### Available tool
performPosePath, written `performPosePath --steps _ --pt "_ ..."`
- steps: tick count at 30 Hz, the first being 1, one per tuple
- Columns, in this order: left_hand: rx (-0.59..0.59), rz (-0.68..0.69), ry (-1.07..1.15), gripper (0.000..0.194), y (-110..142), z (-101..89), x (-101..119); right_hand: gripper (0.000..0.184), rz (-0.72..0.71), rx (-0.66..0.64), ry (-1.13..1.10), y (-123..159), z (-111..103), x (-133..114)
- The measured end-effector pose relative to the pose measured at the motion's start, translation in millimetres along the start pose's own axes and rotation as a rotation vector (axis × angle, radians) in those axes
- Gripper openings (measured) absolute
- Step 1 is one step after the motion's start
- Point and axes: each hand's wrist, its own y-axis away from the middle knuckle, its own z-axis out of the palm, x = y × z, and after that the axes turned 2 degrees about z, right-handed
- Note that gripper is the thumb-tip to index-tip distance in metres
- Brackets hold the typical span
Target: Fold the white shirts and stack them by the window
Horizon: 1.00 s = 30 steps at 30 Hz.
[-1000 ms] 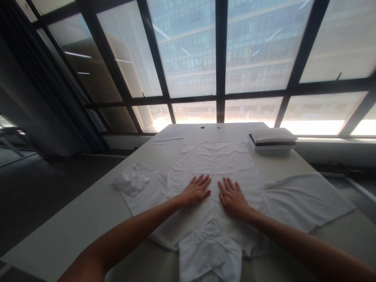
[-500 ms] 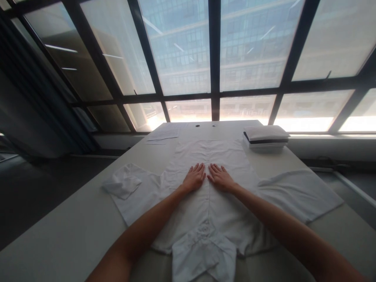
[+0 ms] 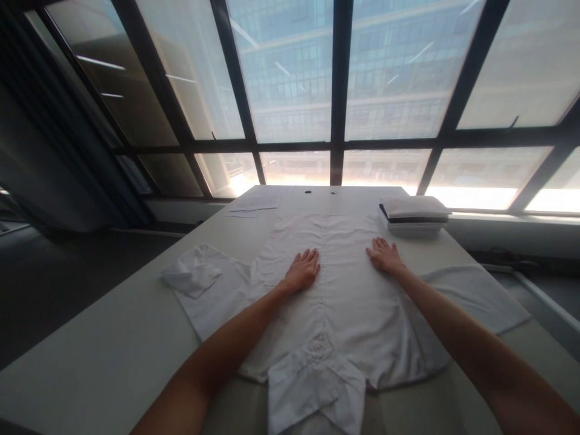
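A white button-up shirt [image 3: 348, 302] lies spread front up, its collar [image 3: 312, 386] nearest me and its hem at the far side. My left hand [image 3: 303, 270] rests flat on the cloth, just left of the button line, fingers stretched. Over by the shirt's right side edge, my right hand [image 3: 384, 255] presses on the fabric with fingers spread. The left sleeve [image 3: 194, 272] is bunched at its end, while the right sleeve [image 3: 475, 296] lies out flatter, partly behind my right forearm. Neither hand grasps anything.
The shirt lies on a white table [image 3: 113, 344]. A stack of folded cloths [image 3: 414, 214], light with one dark layer, sits at the back right. Paper sheets [image 3: 256, 202] lie at the back left. Large windows [image 3: 290, 78] rise behind the table, with a curtain [image 3: 58, 133] at the left.
Both hands slid away from me along the button line and came close together. Then my right hand swept right to the shirt's side edge, while my left stayed by the buttons.
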Motion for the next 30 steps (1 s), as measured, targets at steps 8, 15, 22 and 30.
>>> performPosePath --steps 8,15,22,30 --pt "0.017 0.02 -0.014 0.058 0 0.9 -1 0.058 -0.295 0.11 -0.179 43 -10 -134" --pt "0.012 0.045 -0.018 0.056 2 -0.2 -2 0.061 -0.461 0.046 -0.247 61 0 -158" --pt "0.01 0.018 -0.018 0.056 -1 2.9 -3 0.065 -0.221 -0.049 -0.126 19 -3 -92" --pt "-0.012 0.005 0.006 0.057 0 0.9 -2 0.066 -0.072 0.002 -0.078 0 -1 -42"
